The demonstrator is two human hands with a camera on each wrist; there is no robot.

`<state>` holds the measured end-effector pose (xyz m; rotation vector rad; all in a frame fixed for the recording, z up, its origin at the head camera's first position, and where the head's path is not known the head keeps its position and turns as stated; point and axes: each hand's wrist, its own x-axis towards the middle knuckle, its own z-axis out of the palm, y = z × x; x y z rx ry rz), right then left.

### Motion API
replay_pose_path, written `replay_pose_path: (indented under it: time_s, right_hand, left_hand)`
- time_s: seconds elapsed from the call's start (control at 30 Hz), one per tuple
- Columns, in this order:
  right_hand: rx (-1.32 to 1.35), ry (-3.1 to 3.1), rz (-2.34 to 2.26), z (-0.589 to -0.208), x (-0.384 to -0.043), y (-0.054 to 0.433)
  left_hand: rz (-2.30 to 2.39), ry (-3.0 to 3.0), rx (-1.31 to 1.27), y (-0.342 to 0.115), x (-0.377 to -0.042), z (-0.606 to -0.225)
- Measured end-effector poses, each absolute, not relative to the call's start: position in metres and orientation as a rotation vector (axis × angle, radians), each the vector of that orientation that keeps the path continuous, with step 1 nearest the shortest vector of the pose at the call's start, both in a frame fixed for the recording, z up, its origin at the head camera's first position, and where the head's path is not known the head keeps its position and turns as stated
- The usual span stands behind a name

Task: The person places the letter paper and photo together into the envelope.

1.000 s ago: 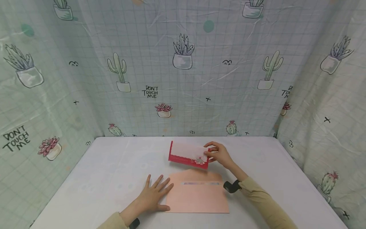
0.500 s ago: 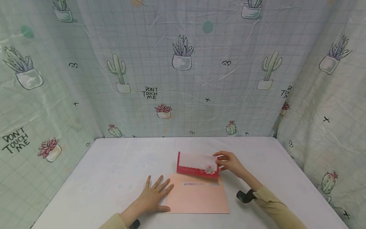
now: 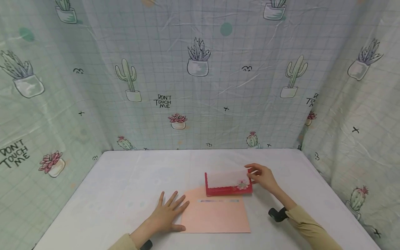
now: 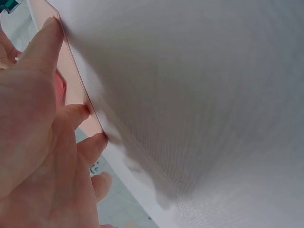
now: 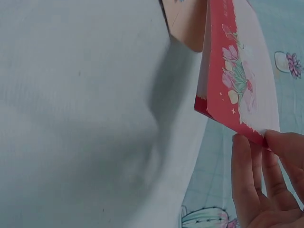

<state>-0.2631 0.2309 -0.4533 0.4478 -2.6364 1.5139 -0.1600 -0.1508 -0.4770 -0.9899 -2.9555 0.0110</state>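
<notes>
A peach envelope (image 3: 215, 217) lies on the white table with its flap side away from me; a narrow patterned strip (image 3: 218, 200) shows across it. My left hand (image 3: 165, 214), fingers spread, rests along the envelope's left edge, and in the left wrist view its fingertips (image 4: 99, 138) touch that edge. Between thumb and fingers my right hand (image 3: 263, 177) pinches the right end of a red and white folded card (image 3: 225, 181). The card is held above the envelope's far part, overlapping it in the head view. Printed tulips (image 5: 232, 71) decorate its front in the right wrist view.
Behind the white table (image 3: 131, 180) hangs a cactus-print curtain (image 3: 200, 104), which also covers both sides. A black wrist camera (image 3: 277, 214) is strapped at the right sleeve, another (image 3: 146, 245) at the left.
My right hand has brought the card right and nearer to me, from beyond the envelope to over its flap, levelling its lower edge. The left hand and envelope stay in place.
</notes>
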Motion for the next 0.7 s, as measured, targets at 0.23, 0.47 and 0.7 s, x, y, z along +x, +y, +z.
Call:
replay_pose_path:
  time_s: [0.23,0.47,0.7]
  right_hand:
    - [0.347,-2.584,1.505,-0.449,-0.266,0.241]
    - [0.275,-2.589,1.386,-0.446,-0.267,0.252]
    - [0.289,-2.561,1.280,-0.445,-0.270,0.261]
  left_hand:
    - [0.031,-2.971,-0.981,-0.151,-0.161,-0.477]
    - [0.033,-2.976,-0.989,-0.151,-0.161,-0.476]
    - [0.034,-2.982,-0.988,-0.151,-0.160,-0.475]
